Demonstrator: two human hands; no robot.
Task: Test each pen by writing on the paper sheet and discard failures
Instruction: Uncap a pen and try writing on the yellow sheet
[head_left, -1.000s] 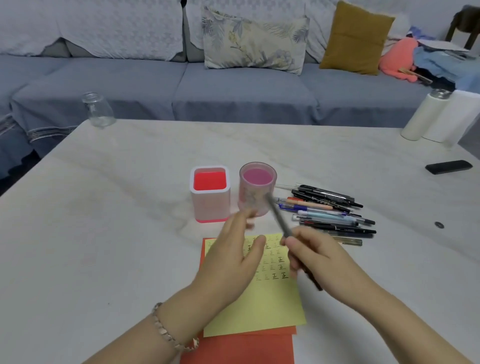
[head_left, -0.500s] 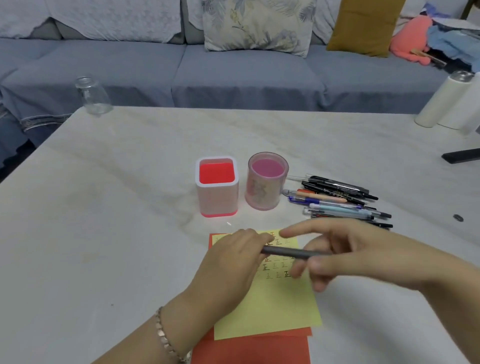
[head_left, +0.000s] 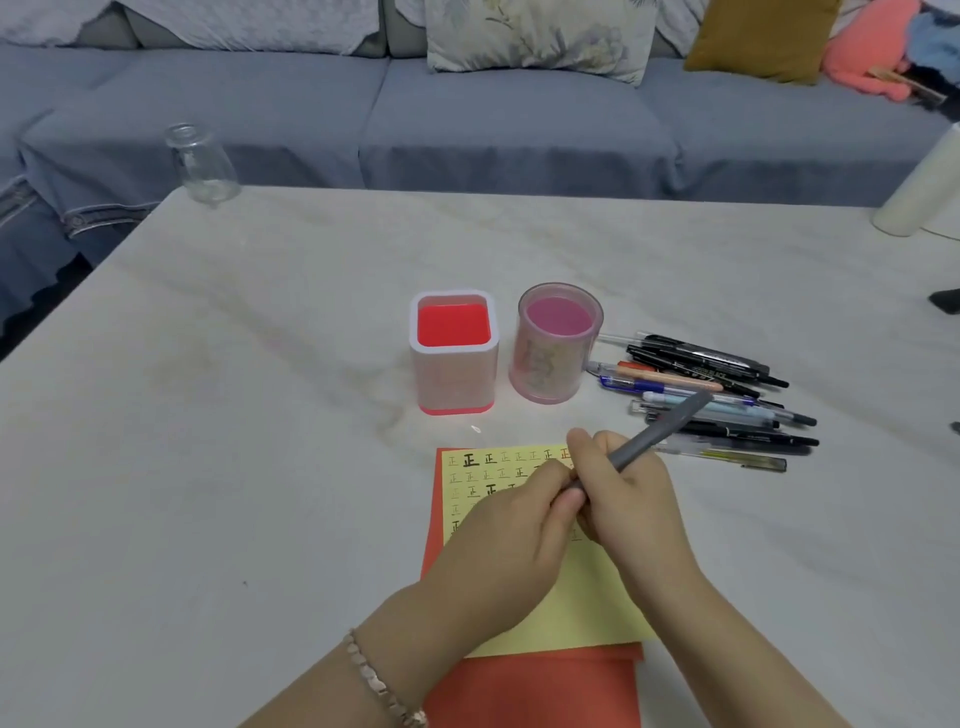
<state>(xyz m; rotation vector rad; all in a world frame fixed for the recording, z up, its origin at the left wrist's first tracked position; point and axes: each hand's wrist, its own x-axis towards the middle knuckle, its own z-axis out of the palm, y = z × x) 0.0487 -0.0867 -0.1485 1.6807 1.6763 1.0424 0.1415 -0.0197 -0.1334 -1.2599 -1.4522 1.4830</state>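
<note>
Head view: grey pen is off the table, held in both hands above the far right part of the yellow paper sheet. Barrel slants, with its free end up and far-right, over the near edge of the pen pile.

Right hand is curled round the barrel. Left hand pinches the pen's lower end between thumb and fingers; the tip is hidden inside that pinch. Judgement: cap being pulled off or tip being readied, no stroke made yet with this pen.

Risks:
- Cap releasing with a jerk, so the tip streaks the sheet or skin.
- Neither hand rests on the sheet, so it could slide on the red sheet under it when writing starts.
- Far rows are already full of test marks; a faint new stroke near them could be misread as a pass.
- Untested pile lies just beside the right hand, so a tested pen set down there would get mixed in.

Beyond the sheet stand a square red-lined cup and, right of it, a round pink cup, both showing no pens. Which takes failures, cannot tell. All sit on the pale table.
</note>
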